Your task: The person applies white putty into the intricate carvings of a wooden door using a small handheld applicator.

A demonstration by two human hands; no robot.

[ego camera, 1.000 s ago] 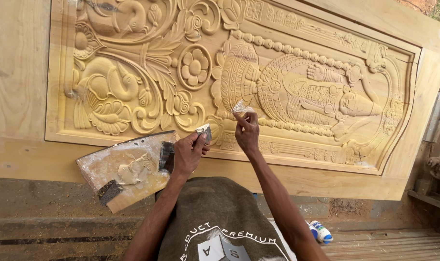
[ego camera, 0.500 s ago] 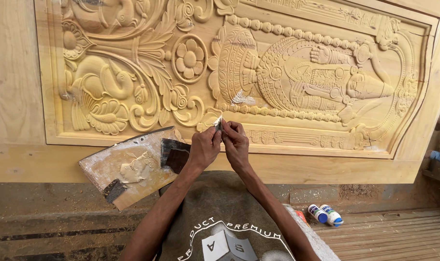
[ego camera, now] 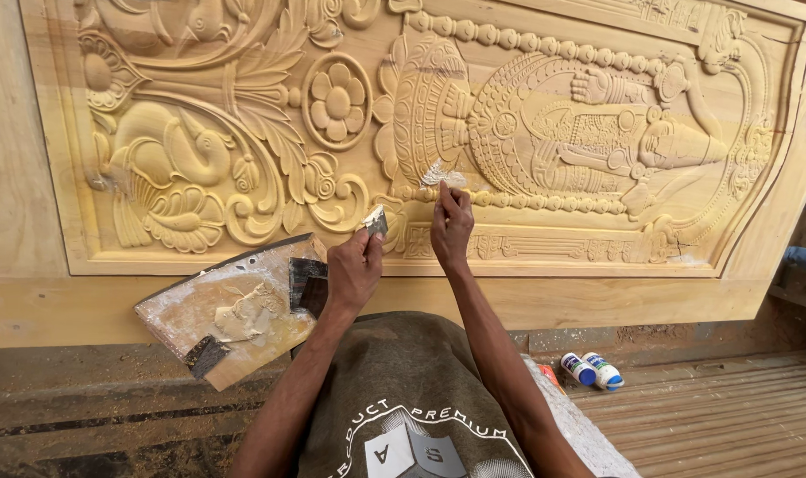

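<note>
Right hand [ego camera: 452,226] is reaching up with the arm stretched out, fingertips pinched together and pressed right on the pale filler patch [ego camera: 443,175] on the carved wooden panel [ego camera: 527,133]. Left hand [ego camera: 352,270] is clamped on a small scraper [ego camera: 375,220] smeared with whitish putty, held up at about 9 o'clock from the right hand and just beside it. The panel's light yellow wood, with peacocks, a flower and a reclining figure, standing on edge. At 8 o'clock from the left hand is a putty-caked board [ego camera: 235,310], and two small bottles [ego camera: 592,370] lie on the floor at 4 o'clock
</note>
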